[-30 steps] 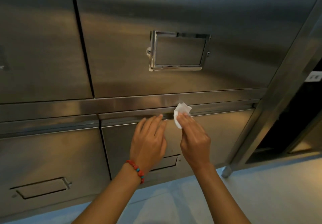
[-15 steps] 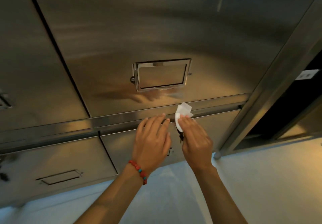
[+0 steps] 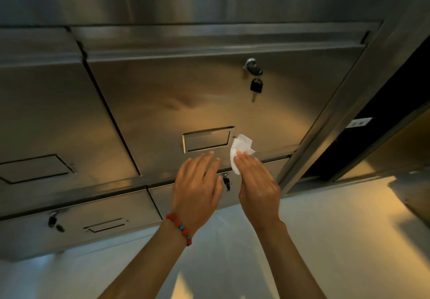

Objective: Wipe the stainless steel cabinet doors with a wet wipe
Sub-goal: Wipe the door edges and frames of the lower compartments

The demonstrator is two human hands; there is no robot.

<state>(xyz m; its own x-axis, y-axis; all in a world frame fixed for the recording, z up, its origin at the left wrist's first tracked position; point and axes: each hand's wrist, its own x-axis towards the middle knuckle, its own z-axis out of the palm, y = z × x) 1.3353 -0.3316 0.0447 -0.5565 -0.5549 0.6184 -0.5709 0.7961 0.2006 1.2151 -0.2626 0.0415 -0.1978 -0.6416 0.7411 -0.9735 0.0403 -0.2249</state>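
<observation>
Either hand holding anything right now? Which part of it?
The right hand holds the white wet wipe by its lower end, fingertips over it; the upper part sticks out free beside the label frame. The left hand holds nothing, fingers straight.

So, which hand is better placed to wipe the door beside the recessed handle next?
Right. The right hand already holds the wet wipe against the door, just right of the recessed handle. The left hand is open and holds nothing.
</observation>
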